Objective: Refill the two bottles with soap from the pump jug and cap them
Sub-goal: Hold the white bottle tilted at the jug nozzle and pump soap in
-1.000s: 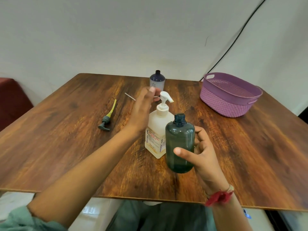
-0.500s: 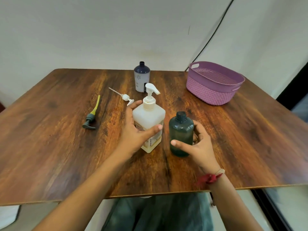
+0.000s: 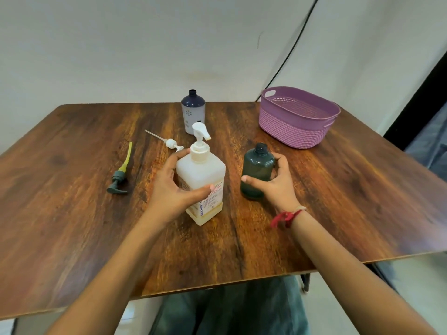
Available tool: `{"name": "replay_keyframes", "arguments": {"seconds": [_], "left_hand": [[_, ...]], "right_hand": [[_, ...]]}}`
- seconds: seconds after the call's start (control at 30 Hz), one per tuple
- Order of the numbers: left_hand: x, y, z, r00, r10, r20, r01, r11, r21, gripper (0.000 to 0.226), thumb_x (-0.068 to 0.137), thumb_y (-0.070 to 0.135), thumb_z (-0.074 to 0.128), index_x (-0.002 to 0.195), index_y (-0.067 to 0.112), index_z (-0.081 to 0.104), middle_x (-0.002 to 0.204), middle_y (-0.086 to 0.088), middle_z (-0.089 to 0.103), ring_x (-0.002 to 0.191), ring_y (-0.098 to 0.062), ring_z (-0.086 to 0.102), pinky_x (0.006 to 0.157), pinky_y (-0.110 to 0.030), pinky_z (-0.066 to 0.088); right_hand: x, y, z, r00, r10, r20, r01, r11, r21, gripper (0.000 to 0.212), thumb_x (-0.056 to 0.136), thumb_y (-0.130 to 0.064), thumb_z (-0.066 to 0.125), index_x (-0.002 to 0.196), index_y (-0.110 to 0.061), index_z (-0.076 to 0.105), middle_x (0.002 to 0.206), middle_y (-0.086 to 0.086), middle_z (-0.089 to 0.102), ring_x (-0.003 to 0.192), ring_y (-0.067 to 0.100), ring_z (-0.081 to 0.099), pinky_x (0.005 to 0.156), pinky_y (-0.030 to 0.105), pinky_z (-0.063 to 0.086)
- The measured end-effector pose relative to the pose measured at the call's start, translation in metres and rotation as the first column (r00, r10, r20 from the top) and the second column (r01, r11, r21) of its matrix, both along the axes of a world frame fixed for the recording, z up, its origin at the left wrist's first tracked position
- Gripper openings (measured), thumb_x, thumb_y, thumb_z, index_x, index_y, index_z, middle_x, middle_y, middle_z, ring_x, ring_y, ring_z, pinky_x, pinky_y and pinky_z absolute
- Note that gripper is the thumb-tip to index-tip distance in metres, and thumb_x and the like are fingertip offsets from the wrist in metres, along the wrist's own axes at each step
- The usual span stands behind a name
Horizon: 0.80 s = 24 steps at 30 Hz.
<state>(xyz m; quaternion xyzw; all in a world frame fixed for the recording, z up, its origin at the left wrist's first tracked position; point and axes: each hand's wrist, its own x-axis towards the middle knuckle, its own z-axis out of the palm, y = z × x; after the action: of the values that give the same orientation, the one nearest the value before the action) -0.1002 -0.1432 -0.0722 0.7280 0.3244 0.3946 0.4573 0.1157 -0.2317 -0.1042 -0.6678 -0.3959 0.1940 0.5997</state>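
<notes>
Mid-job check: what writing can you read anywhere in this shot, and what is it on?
"BIOCHEK": runs up the label of the pump jug; the letters after it are unclear.
Rest of that label: fine print, too small to read.
The white and navy bottle shows a dot pattern only, no readable words.
The dark green bottle shows no writing.
</notes>
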Motion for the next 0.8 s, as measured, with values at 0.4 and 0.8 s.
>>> {"name": "replay_keyframes", "arguments": {"seconds": [0.4, 0.8], "left_hand": [[-0.016, 0.007, -0.008, 0.999, 0.012, 0.031, -0.011, 1.0, -0.022, 0.079, 0.043, 0.05, 0.078, 0.116, 0.044, 0.048, 0.122, 0.009, 0.057, 0.116, -0.011, 0.053, 0.093, -0.036, 0.049], [-0.013, 0.002, -0.012, 0.992, 0.007, 0.125, 0.005, 0.995, -0.097, 0.076, 0.043, 0.047, 0.077, 0.114, 0.044, 0.047, 0.122, 0.015, 0.056, 0.114, -0.003, 0.053, 0.088, -0.025, 0.046]], "right_hand": [[0.035, 0.041, -0.014, 0.993, -0.121, 0.003, 0.12, 0.993, 0.011, 0.083, 0.057, -0.029, 0.09, 0.122, -0.023, 0.039, 0.126, 0.004, 0.05, 0.116, 0.019, 0.052, 0.1, 0.042, 0.046], [0.048, 0.053, -0.016, 0.993, -0.111, 0.048, 0.11, 0.994, 0.025, 0.08, 0.059, -0.028, 0.089, 0.121, -0.025, 0.038, 0.126, 0.002, 0.05, 0.116, 0.018, 0.052, 0.101, 0.043, 0.046]]}}
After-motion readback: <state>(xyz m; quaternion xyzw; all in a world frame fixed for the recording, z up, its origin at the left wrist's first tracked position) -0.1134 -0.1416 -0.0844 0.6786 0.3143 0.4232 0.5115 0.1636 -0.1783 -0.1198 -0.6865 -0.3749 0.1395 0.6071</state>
